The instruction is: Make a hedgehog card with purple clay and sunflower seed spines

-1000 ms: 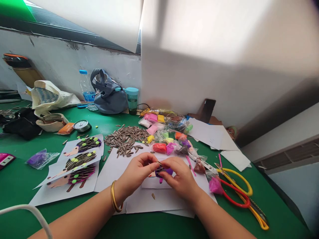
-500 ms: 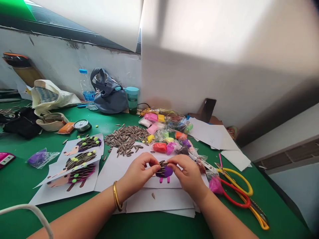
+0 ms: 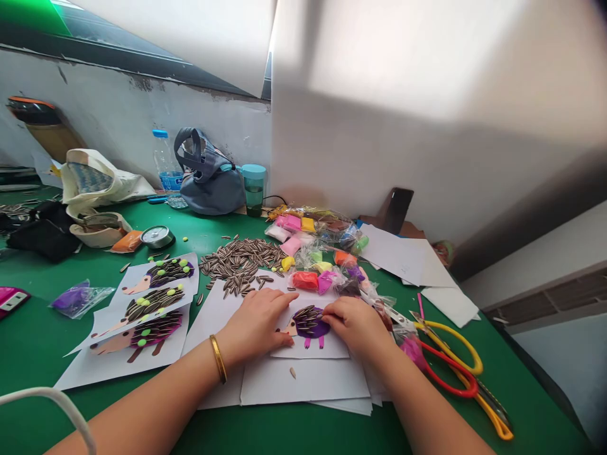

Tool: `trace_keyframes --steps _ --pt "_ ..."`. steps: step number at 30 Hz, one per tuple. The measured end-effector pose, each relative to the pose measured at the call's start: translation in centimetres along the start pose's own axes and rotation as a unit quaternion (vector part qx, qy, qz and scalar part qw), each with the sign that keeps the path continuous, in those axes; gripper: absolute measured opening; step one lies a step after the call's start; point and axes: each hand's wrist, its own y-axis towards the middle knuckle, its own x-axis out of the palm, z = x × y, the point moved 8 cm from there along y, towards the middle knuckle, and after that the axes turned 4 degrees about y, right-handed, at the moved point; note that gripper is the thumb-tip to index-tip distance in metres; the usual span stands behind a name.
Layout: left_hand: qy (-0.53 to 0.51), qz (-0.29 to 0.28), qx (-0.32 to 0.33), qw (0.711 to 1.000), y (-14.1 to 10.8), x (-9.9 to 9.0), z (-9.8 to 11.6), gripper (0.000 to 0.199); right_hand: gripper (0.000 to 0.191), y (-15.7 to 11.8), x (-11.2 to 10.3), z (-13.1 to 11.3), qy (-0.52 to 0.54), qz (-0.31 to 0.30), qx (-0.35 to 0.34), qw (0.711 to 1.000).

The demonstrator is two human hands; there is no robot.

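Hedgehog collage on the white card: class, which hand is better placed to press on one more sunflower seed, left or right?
Right, probably: the right hand sits at the hedgehog's seed-covered purple back, fingertips against the seeds, while the left hand lies flat on the card beside its face.

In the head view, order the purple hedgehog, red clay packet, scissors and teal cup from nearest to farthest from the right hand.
From the right hand:
1. Seed-covered purple paper hedgehog, at its fingertips, to the left.
2. Red clay packet, ahead and to the left.
3. Red-and-yellow scissors, to the right.
4. Teal cup, far back by the wall.
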Motion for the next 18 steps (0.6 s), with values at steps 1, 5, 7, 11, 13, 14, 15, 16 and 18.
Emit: trace_keyframes --steps 1,5,7,11,13,14,15,16,18 --pt "0.001 0.000 0.001 1.000 0.0 0.1 0.0 0.075 0.012 0.0 0.0 -0.1 -0.004 0.007 -0.004 1.000" --pt "0.008 -0.005 0.001 1.000 0.0 0.2 -0.1 0.076 0.010 -0.2 0.2 -0.3 -0.024 0.019 -0.011 0.999" --pt "0.009 -0.006 0.001 1.000 0.0 0.1 0.0 0.077 0.010 -0.2 0.3 -0.4 -0.033 0.019 -0.014 0.999" --pt "0.006 -0.008 -0.003 1.000 0.0 -0.1 0.1 0.076 0.009 -0.2 0.6 -0.6 -0.055 0.019 -0.025 0.998" --pt "0.002 -0.009 -0.005 1.000 0.1 -0.1 0.1 0.076 0.009 -0.1 0.7 -0.7 -0.065 0.021 -0.032 0.997" --pt "0.001 -0.011 -0.006 1.000 0.1 -0.1 0.1 0.076 0.009 -0.1 0.7 -0.8 -0.069 0.023 -0.036 0.997" --pt "0.000 -0.012 -0.006 1.000 0.1 -0.1 0.1 0.076 0.010 -0.1 0.8 -0.8 -0.073 0.024 -0.041 0.996" --pt "0.000 -0.013 -0.006 1.000 0.1 0.0 0.1 0.076 0.010 -0.1 0.9 -0.9 -0.078 0.025 -0.045 0.996" --pt "0.002 -0.013 -0.006 1.000 0.1 0.0 0.1 0.077 0.011 -0.1 1.2 -1.0 -0.090 0.024 -0.052 0.994"
